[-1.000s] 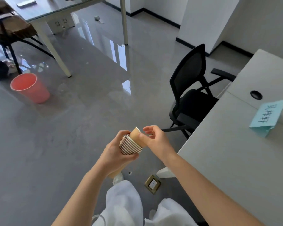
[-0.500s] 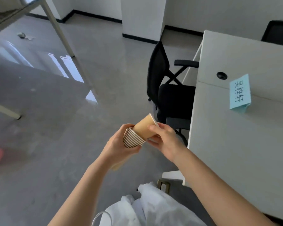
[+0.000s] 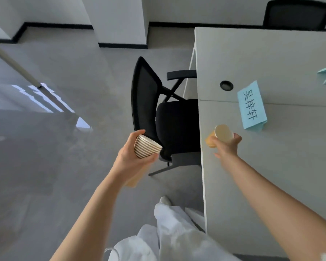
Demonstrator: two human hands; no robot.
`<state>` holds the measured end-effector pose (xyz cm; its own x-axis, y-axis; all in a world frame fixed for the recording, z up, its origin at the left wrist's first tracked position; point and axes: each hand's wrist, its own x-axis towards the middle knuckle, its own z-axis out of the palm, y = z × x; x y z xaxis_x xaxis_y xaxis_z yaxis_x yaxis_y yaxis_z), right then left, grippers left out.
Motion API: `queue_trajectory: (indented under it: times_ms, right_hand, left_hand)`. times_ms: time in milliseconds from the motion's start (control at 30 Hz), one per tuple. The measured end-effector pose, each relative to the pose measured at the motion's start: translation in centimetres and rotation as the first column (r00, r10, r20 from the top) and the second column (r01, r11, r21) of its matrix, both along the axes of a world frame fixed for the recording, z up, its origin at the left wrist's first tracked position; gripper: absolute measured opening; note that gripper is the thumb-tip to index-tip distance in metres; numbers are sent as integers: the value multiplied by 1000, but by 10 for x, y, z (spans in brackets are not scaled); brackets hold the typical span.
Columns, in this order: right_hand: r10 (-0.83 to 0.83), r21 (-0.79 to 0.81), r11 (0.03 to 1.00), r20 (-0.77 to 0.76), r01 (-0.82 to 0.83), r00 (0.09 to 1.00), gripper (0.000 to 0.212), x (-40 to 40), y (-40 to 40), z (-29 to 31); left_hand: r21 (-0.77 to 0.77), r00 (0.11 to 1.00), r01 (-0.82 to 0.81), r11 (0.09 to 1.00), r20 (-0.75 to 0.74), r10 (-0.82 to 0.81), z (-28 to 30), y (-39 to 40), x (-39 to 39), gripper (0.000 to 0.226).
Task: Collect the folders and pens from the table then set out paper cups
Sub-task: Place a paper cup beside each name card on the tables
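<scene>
Here we risk tipping the 1 paper cup (image 3: 221,135) pinched in our right hand (image 3: 226,146) near the tabletop (image 3: 271,176) edge, while our left hand (image 3: 134,157) grips the stack (image 3: 147,146).

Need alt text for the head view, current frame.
A right hand holds a single paper cup over the edge of a white table, near a blue name card; the left hand grips a stack of cups beside a black chair.
</scene>
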<state>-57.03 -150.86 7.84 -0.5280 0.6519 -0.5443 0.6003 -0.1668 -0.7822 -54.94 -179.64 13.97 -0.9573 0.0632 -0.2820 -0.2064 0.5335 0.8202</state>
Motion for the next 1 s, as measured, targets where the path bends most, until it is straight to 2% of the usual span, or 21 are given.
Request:
queue_trajectory:
  times_ms: [133, 233, 300, 400, 500, 567, 633, 700, 767, 833, 933, 1000]
  right_hand:
    - [74, 298, 950, 78, -94, 994, 74, -21, 18, -22]
    - [83, 361, 925, 109, -117, 991, 75, -24, 24, -39]
    - [65, 370, 923, 122, -106, 990, 74, -24, 26, -47]
    - [-20, 343, 939, 125, -24, 992, 81, -24, 26, -56]
    - [-119, 236, 967, 95, 94, 988, 91, -18, 21, -57]
    - [-196, 167, 971, 161, 169, 967, 90, -12, 11, -54]
    - [-188, 108, 981, 268, 164, 945, 80, -8, -13, -48]
    - [-34, -10, 999, 298, 38, 954, 57, -12, -49, -38]
    - [102, -168, 984, 229, -64, 968, 45, -26, -87, -25]
    - [207, -223, 958, 97, -182, 973, 38, -49, -125, 2]
    - [322, -173, 925, -116, -338, 940, 23, -91, -182, 54]
    - [438, -95, 881, -212, -464, 874, 18, -116, -223, 82]
  left_hand:
    - [-25, 1000, -12, 1000, 12, 12, -3, 11, -25, 84]
    - [-44, 999, -32, 999, 30, 33, 1, 11, -35, 90]
    - [-45, 997, -57, 997, 49, 59, 4, 10, -43, 77]
    - [-46, 995, -88, 995, 52, 90, 5, 6, -55, 61]
    - [-39, 995, -91, 995, 40, 93, 6, -1, -67, 59]
    - [-24, 994, -99, 995, 34, 100, 6, -7, -77, 57]
    - [-16, 994, -103, 995, 29, 104, 5, -17, -88, 57]
    - [-13, 994, -103, 995, 27, 103, 5, -32, -99, 57]
    - [-6, 995, -97, 995, 32, 97, 4, -51, -111, 56]
    - [-10, 996, -82, 997, 37, 82, 3, -74, -123, 54]
    - [-17, 997, -50, 999, 57, 51, 3, -114, -144, 59]
    - [-28, 997, -21, 999, 74, 23, 6, -142, -161, 61]
